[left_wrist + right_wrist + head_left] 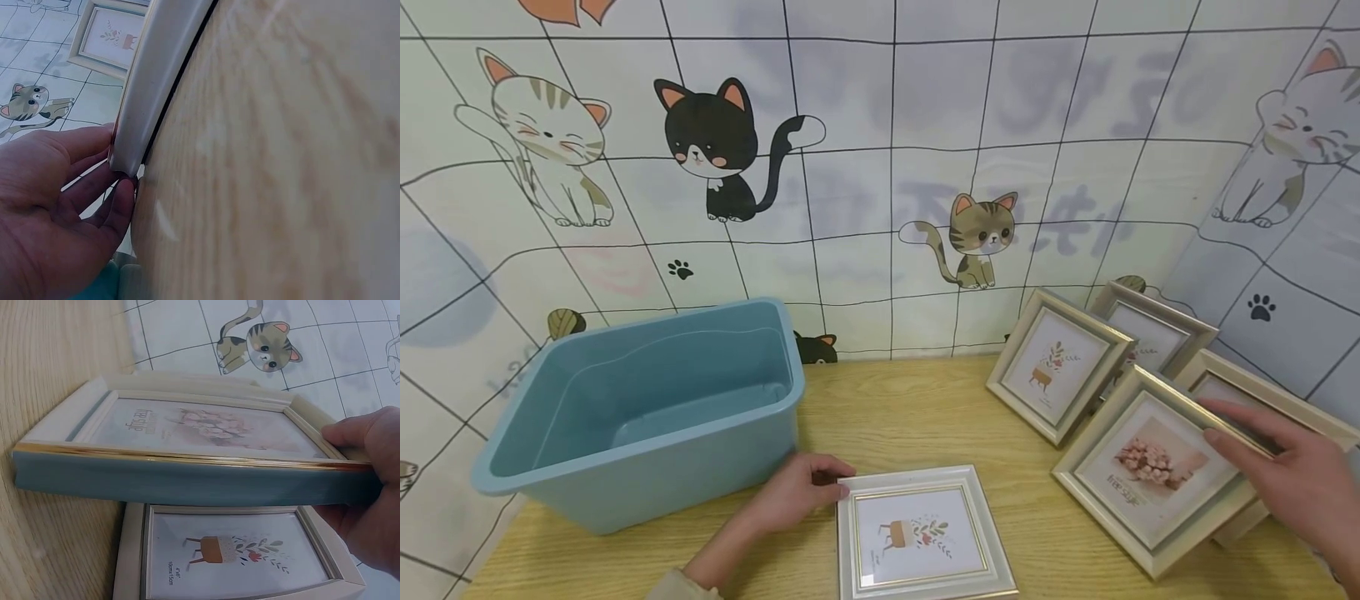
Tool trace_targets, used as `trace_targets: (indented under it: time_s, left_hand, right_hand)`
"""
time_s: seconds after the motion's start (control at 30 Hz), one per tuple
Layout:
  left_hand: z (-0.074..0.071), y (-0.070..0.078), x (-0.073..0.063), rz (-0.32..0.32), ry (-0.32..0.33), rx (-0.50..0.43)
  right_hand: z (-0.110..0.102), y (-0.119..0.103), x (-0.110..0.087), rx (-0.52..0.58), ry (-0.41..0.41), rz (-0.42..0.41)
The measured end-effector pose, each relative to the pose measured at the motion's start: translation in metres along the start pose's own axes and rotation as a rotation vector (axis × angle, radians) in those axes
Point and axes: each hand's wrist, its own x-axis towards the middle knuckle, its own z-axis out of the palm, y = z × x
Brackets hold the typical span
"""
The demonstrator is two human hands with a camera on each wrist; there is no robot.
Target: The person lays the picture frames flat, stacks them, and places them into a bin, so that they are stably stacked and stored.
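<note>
My left hand [793,496] pinches the upper left corner of a cream picture frame [925,542] with gold inner trim, lying face up with a plant-pot print. In the left wrist view, thumb and fingers meet at the end of its pale edge [156,81]. On the right, my right hand [1300,475] grips the upper right side of a tilted picture frame [1157,467] with a pink flower print, thumb on its front. The fingers behind it are partly hidden. Its lower edge is at the wooden tabletop in the right wrist view.
A blue plastic tub [647,458] stands at the left. Behind the flower frame leans another frame [1240,379], partly covered. Further back, a plant-print frame [1052,367] overlaps one more frame [1150,329]. A cat-patterned wall covering [850,250] rises behind the wooden table [880,408].
</note>
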Motion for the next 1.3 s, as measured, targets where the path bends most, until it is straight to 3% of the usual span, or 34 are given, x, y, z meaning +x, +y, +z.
trace_targets:
  time_s: [0.3, 0.47, 0.7, 0.87, 1.03, 1.17, 1.3]
  left_hand:
    - [0.000, 0.004, 0.002, 0.019, -0.004, 0.012]
    - [0.002, 0.008, 0.001, 0.021, -0.010, 0.011]
    - [-0.001, 0.021, -0.001, 0.045, 0.011, 0.081]
    - [-0.003, 0.033, -0.002, 0.111, 0.039, 0.099]
    - [-0.001, 0.052, 0.000, 0.207, 0.030, 0.058]
    - [0.001, 0.068, 0.001, 0.260, 0.033, -0.006]
    - [0.005, 0.085, 0.002, 0.381, -0.010, -0.090]
  right_hand:
    - [0.000, -0.010, 0.001, 0.042, 0.033, -0.023]
    - [0.000, -0.026, -0.004, 0.151, 0.028, 0.054]
    - [0.011, -0.056, -0.011, 0.282, 0.016, 0.068]
    - [0.029, -0.071, -0.017, 0.453, -0.032, 0.071]
    - [0.048, -0.086, -0.021, 0.692, -0.103, -0.005]
    - [0.066, -0.099, -0.024, 0.821, -0.148, -0.058]
    - [0.084, -0.110, -0.027, 0.920, -0.172, -0.098]
